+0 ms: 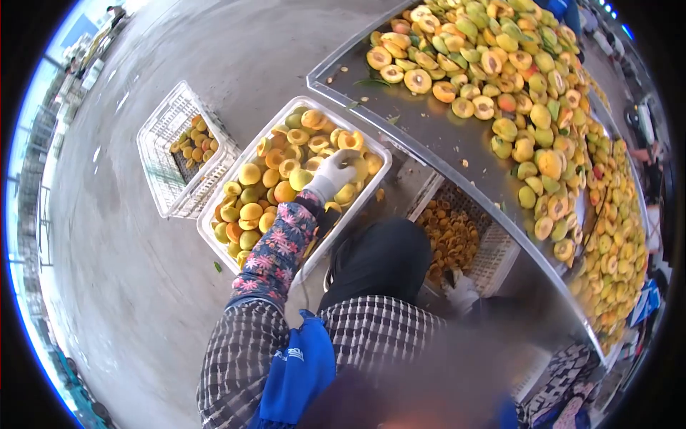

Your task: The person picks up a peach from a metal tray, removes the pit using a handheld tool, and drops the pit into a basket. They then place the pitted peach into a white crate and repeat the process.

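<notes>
My left hand (336, 174), in a white glove, reaches into a white plastic tub (207, 223) heaped with yellow peaches (251, 211), many of them halves with hollowed centres. Its fingers curl around a peach half at the tub's right side. Low beside my knee, my right hand (461, 292), also gloved, is over a crate (493, 261) holding brownish peach pits and scraps (449, 232). Its fingers look drawn together, with something small and dark at the tips that I cannot make out.
A metal table (457, 154) with a raised rim slopes across the right, piled with cut peaches (536, 121) and some leaves. Left of the tub, a white lattice crate (161, 161) on the concrete floor holds some fruit. Other people are partly visible at the far right.
</notes>
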